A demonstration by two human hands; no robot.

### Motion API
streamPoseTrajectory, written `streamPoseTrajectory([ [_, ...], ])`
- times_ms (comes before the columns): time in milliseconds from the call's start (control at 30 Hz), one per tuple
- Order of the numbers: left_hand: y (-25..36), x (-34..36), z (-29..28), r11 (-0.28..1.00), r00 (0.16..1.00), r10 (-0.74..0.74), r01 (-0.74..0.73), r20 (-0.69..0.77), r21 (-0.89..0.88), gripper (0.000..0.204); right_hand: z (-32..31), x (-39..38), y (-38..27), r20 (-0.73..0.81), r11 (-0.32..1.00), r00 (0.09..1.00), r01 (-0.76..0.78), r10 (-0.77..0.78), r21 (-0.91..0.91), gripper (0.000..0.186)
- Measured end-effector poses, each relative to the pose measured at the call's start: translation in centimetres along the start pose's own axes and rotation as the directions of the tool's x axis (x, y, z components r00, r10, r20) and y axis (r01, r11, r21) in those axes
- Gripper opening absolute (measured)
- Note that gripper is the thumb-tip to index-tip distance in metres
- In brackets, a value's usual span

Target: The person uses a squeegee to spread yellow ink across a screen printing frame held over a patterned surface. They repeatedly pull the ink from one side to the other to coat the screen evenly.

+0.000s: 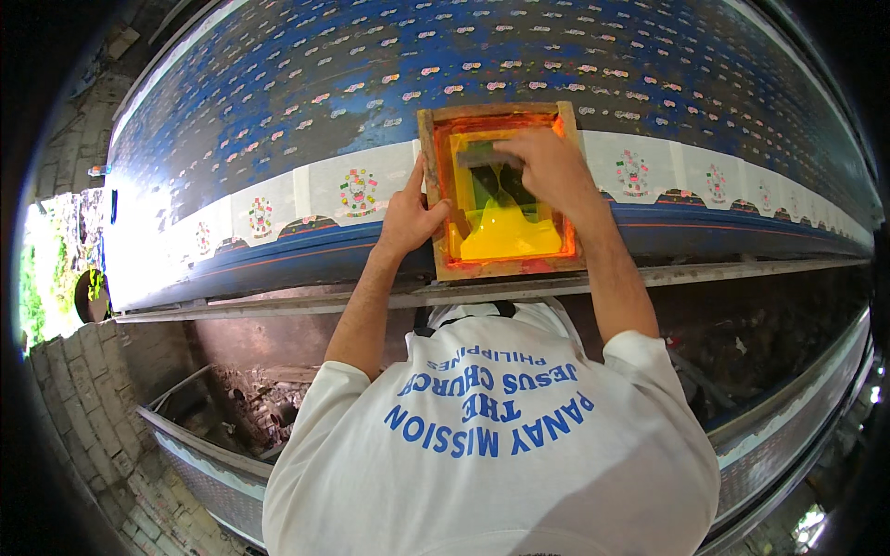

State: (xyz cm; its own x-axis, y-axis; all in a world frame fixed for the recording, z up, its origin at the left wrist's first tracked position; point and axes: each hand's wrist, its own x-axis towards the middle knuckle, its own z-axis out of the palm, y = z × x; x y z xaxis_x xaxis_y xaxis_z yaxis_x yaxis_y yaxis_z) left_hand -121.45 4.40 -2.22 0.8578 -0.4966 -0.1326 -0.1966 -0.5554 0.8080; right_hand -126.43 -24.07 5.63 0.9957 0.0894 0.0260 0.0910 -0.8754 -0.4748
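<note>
A wooden printing screen (514,271) with orange-red inner edges rests on the long printing bed. Yellow ink (491,236) pools in its lower part, below a darker greenish patch. My right hand (552,176) is closed on a dark squeegee (477,157) over the upper middle of the mesh. My left hand (413,213) grips the screen's left side, index finger stretched along the wood and thumb on its edge. A row of white fabric pieces (306,195) with small multicoloured prints runs along the bed either side of the screen; what lies beneath the screen is hidden.
The curved-looking bed (278,102) is dark blue-grey, dotted with small prints, with a rail (695,271) along its near edge. A littered trough (241,398) lies below, and a second bed (199,477) is behind me. Grey block paving (79,408) shows at left.
</note>
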Motion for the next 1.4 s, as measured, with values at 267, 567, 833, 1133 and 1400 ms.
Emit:
streamPoseTrajectory([
  [267,-0.2,-0.8,-0.1,0.997,0.997,-0.074,0.074,0.006,0.022,0.102,1.0,-2.3,-1.2,0.094,0.999,0.995,-0.046,0.045,0.004,0.047],
  [567,-0.8,-0.5,0.3,1.0,1.0,-0.024,0.024,-0.018,0.015,0.103,0.5,-7.4,-2.6,0.146,0.995,0.989,-0.046,0.032,0.092,0.038],
  [833,-0.3,-0.3,-0.5,1.0,1.0,-0.019,0.019,0.01,0.023,0.108,-0.5,2.9,-0.6,0.051,0.99,0.988,-0.144,0.144,0.002,0.041],
  [1133,-0.6,-0.5,-0.4,0.998,0.996,-0.066,0.065,0.054,0.017,0.107,1.7,-7.1,-4.4,0.08,0.987,0.984,-0.159,0.16,-0.014,0.056],
  [1400,1.2,0.3,-1.1,0.972,0.968,-0.144,0.099,0.204,0.215,0.104,2.1,-9.4,-6.0,0.039,0.976,0.976,-0.216,0.215,0.026,0.061],
])
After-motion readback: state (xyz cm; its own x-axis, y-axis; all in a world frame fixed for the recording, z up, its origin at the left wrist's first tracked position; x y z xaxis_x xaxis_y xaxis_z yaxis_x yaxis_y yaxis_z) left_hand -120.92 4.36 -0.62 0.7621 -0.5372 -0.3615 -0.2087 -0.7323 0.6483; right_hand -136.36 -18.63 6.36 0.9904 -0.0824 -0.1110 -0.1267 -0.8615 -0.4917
